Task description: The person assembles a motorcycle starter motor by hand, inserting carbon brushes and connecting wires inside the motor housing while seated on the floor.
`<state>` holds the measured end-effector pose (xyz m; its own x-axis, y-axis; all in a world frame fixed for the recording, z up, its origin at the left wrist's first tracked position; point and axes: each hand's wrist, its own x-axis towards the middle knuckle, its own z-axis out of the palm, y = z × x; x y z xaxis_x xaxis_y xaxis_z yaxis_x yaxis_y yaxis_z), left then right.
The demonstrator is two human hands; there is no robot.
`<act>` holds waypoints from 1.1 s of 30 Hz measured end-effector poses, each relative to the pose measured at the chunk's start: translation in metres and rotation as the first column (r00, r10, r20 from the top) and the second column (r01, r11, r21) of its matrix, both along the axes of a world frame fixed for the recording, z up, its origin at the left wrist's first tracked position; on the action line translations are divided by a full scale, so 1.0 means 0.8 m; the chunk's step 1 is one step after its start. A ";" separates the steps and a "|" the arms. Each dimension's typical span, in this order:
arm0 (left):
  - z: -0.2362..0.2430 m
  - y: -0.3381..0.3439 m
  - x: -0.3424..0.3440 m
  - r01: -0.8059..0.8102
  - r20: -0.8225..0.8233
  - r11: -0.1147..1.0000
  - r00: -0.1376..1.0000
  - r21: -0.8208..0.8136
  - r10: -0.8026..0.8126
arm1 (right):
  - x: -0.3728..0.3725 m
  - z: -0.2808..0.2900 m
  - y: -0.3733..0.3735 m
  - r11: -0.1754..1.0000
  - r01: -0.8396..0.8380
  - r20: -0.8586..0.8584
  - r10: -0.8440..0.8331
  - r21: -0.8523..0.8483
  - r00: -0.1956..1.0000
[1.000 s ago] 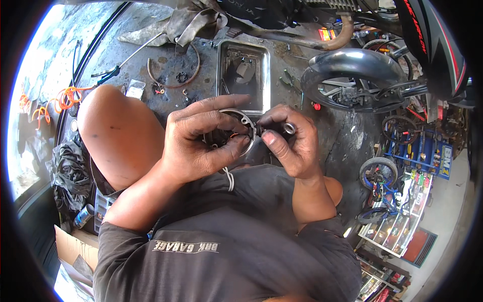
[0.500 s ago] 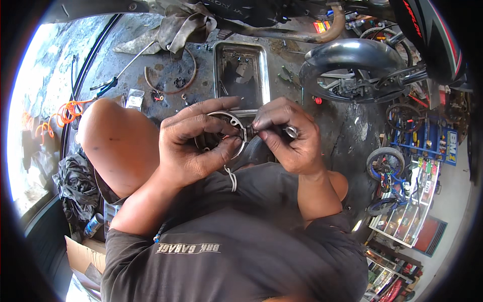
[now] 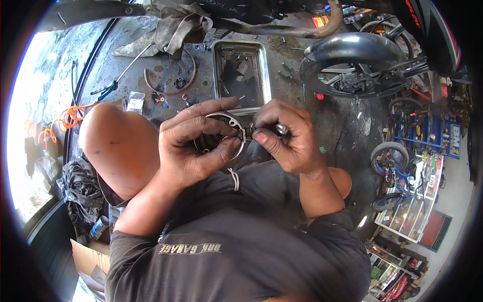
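My left hand (image 3: pixel 193 146) grips a round metal ring-shaped part (image 3: pixel 229 122), with its fingers wrapped over the rim. My right hand (image 3: pixel 287 138) is closed on a small silver tool (image 3: pixel 279 129) whose tip meets the right edge of that ring. Both hands are held close together above my lap, just in front of a rectangular metal tray (image 3: pixel 265 83). The inside of the ring is mostly hidden by my left fingers.
The metal tray holds small dark parts on an oily concrete floor. A thin wire hoop (image 3: pixel 173 90), a rag (image 3: pixel 176 25) and pliers (image 3: pixel 105 89) lie at the far left. A motorcycle rear wheel and fender (image 3: pixel 352 55) stand at the right. My bare knee (image 3: pixel 118 143) is on the left.
Both hands have stayed together on the ring; the view has shifted slightly, and my left fingers have closed a little more over the rim.
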<state>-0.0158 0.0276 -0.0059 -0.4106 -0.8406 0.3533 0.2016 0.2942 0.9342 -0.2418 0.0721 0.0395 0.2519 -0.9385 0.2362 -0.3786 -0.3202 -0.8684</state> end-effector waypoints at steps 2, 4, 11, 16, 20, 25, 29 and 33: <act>0.001 0.000 0.000 0.007 0.001 1.000 1.000 0.007 -0.007 | 0.001 -0.002 0.001 0.997 -0.047 -0.047 0.045 -0.053 0.998; 0.001 0.001 0.004 -0.011 0.000 1.000 1.000 0.014 0.011 | 0.011 0.005 0.004 0.998 0.042 0.143 -0.049 0.051 0.989; -0.001 0.002 0.002 0.004 -0.007 0.999 1.000 0.036 -0.003 | 0.007 0.002 0.002 0.998 -0.015 0.055 0.018 -0.053 0.998; 0.000 0.003 0.000 0.033 -0.040 0.999 0.999 0.036 -0.032 | 0.010 0.002 0.002 1.000 0.015 -0.064 -0.016 -0.022 0.998; 0.000 0.003 0.002 0.032 -0.015 0.998 0.999 0.055 -0.032 | 0.009 0.003 0.005 1.000 0.013 -0.057 -0.012 0.027 0.998; -0.004 0.001 0.003 0.007 -0.016 1.000 1.000 0.009 -0.007 | 0.014 0.009 0.007 0.985 0.098 0.166 -0.122 0.145 0.979; -0.004 0.000 0.002 0.005 -0.013 1.000 1.000 -0.010 -0.005 | -0.001 -0.005 0.004 0.996 0.054 0.107 -0.061 0.064 0.992; -0.004 0.001 0.002 0.002 -0.017 1.000 1.000 0.008 -0.002 | 0.000 -0.006 0.001 0.999 0.037 0.088 -0.034 -0.037 0.996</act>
